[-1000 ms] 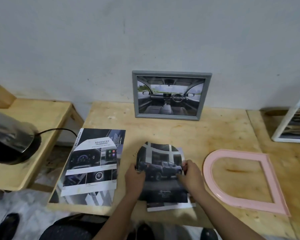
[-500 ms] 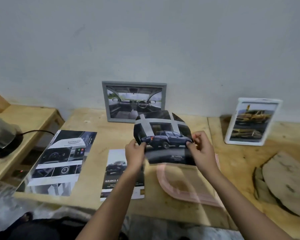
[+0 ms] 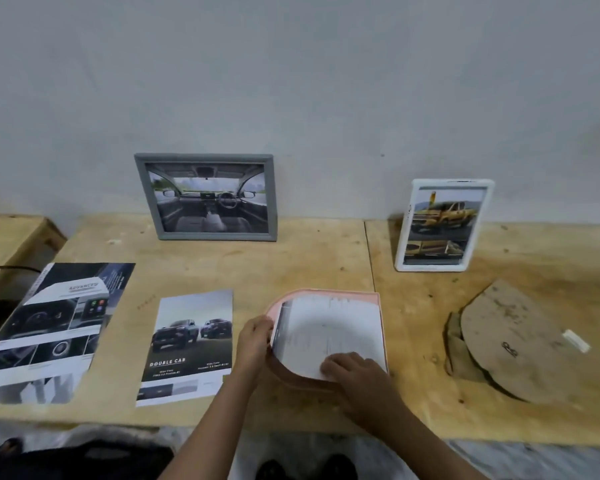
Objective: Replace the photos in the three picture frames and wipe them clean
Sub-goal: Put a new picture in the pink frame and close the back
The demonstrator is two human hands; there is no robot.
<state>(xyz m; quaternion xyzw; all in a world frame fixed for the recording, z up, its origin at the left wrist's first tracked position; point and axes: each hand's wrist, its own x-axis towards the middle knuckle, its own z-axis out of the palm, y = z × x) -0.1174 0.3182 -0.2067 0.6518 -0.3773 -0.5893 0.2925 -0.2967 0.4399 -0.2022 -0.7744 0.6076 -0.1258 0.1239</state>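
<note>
Photo: the cut photo [image 3: 326, 336] lies face down in the pink frame [image 3: 378, 299], at 6 o'clock on the table [image 3: 291, 258].
Left hand [image 3: 253, 341]: fingers pinch the photo's left edge, aligning it.
Right hand [image 3: 357, 370]: flat, relaxed fingers press the sheet down to seat it.

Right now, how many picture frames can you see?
3. The grey frame leans on the wall at the back, the white frame leans there further right, and the pink frame lies flat under both hands. None seems hidden.
</note>
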